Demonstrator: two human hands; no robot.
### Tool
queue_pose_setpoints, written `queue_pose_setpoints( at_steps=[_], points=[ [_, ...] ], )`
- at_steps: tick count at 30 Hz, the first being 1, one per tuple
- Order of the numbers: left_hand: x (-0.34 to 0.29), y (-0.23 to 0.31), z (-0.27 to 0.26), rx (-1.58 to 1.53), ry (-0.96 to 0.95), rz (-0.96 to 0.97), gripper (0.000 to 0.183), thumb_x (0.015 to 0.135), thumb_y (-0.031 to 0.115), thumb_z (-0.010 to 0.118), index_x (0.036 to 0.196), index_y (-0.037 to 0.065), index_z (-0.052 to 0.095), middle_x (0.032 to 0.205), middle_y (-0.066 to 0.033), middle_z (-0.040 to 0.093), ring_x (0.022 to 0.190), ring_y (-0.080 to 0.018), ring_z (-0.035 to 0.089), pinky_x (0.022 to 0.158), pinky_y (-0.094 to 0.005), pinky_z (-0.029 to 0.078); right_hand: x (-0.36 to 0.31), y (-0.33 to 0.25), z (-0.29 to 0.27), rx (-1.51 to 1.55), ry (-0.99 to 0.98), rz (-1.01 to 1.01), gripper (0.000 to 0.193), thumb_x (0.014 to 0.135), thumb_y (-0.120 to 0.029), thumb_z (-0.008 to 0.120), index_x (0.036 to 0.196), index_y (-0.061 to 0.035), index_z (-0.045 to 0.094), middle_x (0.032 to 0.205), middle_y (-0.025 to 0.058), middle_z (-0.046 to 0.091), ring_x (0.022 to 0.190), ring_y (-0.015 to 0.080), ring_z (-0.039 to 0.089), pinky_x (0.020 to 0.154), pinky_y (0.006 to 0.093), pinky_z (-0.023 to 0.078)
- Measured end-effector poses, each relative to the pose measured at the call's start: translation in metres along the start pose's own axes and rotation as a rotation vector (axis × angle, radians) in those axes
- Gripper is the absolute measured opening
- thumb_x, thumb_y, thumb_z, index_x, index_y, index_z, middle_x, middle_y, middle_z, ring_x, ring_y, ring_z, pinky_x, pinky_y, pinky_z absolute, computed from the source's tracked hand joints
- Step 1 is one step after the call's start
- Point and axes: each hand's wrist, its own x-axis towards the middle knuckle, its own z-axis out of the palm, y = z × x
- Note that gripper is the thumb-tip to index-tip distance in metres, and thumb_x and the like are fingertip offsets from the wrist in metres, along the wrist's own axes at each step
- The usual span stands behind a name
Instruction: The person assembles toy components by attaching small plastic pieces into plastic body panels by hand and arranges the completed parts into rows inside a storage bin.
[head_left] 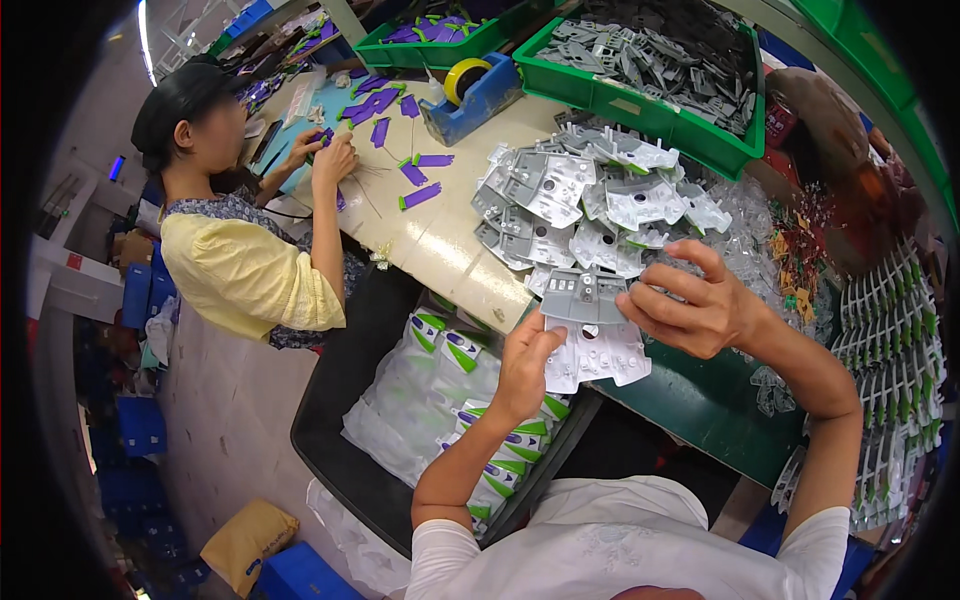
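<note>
In front of me, my left hand (524,368) pinches the left edge of a white moulded plastic shell (598,366), which has a round dark hole. Against the shell's upper side lies a grey ribbed plastic part (583,297). My right hand (700,300) has its thumb and fingers bent at the right end of that grey part, gripping its edge. Just beyond both hands rises a stacked heap of similar grey-white shells (550,190), some with green edges. My fingers hide part of the held pieces.
A green crate (640,103) of grey parts stands behind the heap, beside a blue tape dispenser (470,108). Below the table's left edge is a black bin (345,400) holding bagged green-white pieces. A co-worker (250,220) handles purple parts at left. Stacked shells (885,370) rise at right.
</note>
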Motion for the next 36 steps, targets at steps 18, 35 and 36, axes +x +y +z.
queue_pose_setpoints(
  at_steps=[18,35,36],
  points=[
    [0.057,0.012,0.005,-0.065,0.073,0.007,0.021,0.088,0.016,0.047,0.098,-0.001,0.055,0.087,-0.0068,0.061,0.074,-0.0126,0.062,0.065,-0.0269,0.051,-0.013,0.035,-0.003,0.293,0.02,0.297,0.038,0.061,-0.008,0.067,0.098,-0.0097,0.064,0.09,0.0071,0.057,0.083,0.0222,0.055,0.079,0.0407,0.041],
    [0.023,0.004,-0.023,0.385,0.006,0.208,0.061,0.088,0.006,0.051,0.138,-0.001,0.017,0.129,-0.0222,0.041,0.098,-0.0227,0.058,0.071,-0.0279,0.053,-0.063,0.23,0.102,0.051,-0.235,1.235,0.035,0.07,-0.036,0.066,0.084,-0.0046,0.066,0.078,0.0176,0.064,0.076,0.0335,0.062,0.067,0.0429,0.048],
    [0.022,0.003,-0.024,0.403,0.012,0.219,0.062,0.087,0.006,0.052,0.138,0.0,0.016,0.13,-0.022,0.039,0.098,-0.0225,0.058,0.071,-0.0274,0.053,-0.07,0.236,0.1,-0.001,-0.233,1.226,0.031,0.07,-0.035,0.065,0.078,-0.0046,0.065,0.075,0.0181,0.063,0.073,0.0338,0.062,0.064,0.0428,0.048]
  ],
)
